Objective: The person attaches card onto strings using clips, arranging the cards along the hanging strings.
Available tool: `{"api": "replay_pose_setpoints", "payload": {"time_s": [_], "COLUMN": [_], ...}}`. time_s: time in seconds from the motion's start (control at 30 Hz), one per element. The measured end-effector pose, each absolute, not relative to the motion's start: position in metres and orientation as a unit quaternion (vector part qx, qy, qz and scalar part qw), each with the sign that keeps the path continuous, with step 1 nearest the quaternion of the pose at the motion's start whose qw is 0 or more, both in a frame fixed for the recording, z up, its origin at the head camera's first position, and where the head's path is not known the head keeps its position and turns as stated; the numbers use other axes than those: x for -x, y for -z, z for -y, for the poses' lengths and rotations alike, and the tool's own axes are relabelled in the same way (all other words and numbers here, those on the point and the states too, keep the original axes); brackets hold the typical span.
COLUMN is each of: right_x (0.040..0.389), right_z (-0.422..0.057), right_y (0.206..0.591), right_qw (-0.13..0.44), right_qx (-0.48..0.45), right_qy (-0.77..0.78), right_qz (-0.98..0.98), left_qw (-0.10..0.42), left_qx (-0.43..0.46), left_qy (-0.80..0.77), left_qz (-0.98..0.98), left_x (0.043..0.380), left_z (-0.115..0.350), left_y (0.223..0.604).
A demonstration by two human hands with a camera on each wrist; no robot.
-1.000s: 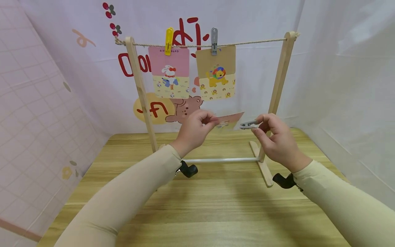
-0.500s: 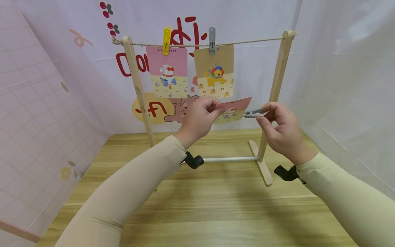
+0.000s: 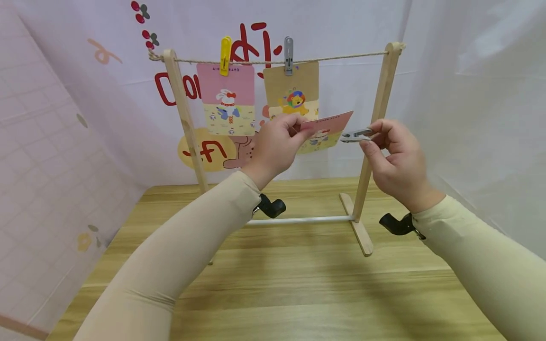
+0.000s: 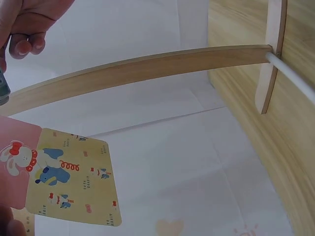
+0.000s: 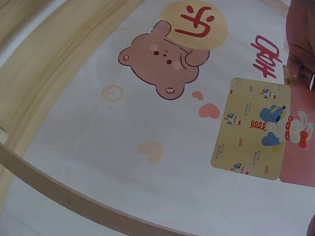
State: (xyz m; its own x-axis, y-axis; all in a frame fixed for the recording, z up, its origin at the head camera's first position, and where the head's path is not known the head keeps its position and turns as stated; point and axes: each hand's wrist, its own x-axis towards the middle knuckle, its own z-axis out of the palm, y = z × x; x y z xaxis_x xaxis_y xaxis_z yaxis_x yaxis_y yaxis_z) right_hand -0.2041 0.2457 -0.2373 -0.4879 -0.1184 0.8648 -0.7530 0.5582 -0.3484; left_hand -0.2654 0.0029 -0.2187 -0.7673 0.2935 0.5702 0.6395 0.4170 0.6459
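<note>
My left hand (image 3: 279, 144) pinches a pink and cream card (image 3: 326, 133) with a rabbit print by its left edge, tilted in the air below the rope. The same card (image 4: 74, 177) fills the lower left of the left wrist view. Just right of it, my right hand (image 3: 396, 158) pinches a grey clothespin (image 3: 356, 135) whose tips point at the card's right edge. On the rope (image 3: 341, 58) hang a rabbit card (image 3: 228, 102) under a yellow clothespin (image 3: 225, 56) and a brown lion card (image 3: 294, 83) under another grey clothespin (image 3: 288, 56); the held card and left hand partly cover the lion card.
The rope runs between two wooden posts, left (image 3: 186, 118) and right (image 3: 379, 104), joined low by a white rod (image 3: 303, 220). The rack stands on a wood-grain table (image 3: 273, 284) before a printed white cloth (image 3: 341, 28).
Both hands have risen, carrying the card and the grey clothespin up toward the rope. The card now overlaps the lion card in the head view, and its printed face shows more.
</note>
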Motion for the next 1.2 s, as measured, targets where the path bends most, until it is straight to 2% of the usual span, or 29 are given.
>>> {"api": "replay_pose_setpoints", "payload": {"time_s": [0.7,1.07,1.2], "right_x": [0.218,0.228,0.229], "right_z": [-0.245,-0.247,-0.244], "right_y": [0.175,0.148,0.141], "right_qw": [0.468,0.491,0.489], "right_qx": [-0.268,-0.289,-0.255], "right_qy": [-0.37,-0.36,-0.368], "right_qz": [0.756,0.739,0.748], "left_qw": [0.185,0.215,0.229], "left_qx": [0.239,0.215,0.215], "left_qy": [0.482,0.457,0.444], "left_qz": [0.822,0.836,0.839], "left_x": [0.272,0.273,0.274], "left_z": [-0.032,-0.046,-0.048], "left_y": [0.176,0.155,0.152]}}
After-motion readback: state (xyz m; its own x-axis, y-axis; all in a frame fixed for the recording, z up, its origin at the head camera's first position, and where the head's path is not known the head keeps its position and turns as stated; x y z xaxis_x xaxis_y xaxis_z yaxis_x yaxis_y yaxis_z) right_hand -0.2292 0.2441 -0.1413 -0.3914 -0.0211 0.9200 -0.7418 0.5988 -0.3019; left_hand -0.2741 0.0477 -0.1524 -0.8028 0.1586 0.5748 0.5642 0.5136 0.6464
